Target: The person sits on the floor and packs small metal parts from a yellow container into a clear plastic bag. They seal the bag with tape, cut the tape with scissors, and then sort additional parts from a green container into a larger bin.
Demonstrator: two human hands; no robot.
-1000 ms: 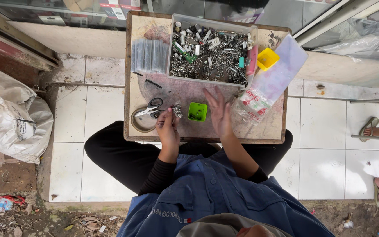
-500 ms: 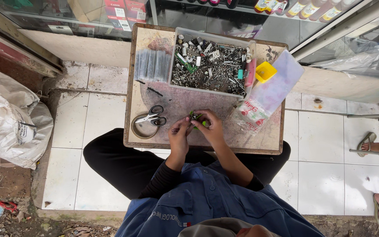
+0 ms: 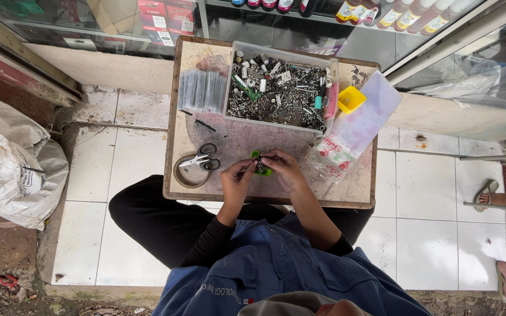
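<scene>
A: Far left on the board, what lies there?
B: Scissors (image 3: pixel 203 158) across a tape ring (image 3: pixel 190 173).
A: And your hands?
B: Your left hand (image 3: pixel 236 178) and right hand (image 3: pixel 284 168) meet, fingertips pinched on a small green part (image 3: pixel 260 164) at the board's (image 3: pixel 352 190) centre, below the clear bin (image 3: pixel 280 88).

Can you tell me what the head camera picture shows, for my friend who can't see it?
Seen from above, a seated person's left hand and right hand pinch a small dark part together over a little green tray on a low wooden table. Nearby sit scissors and a clear bin of metal bits.
</scene>
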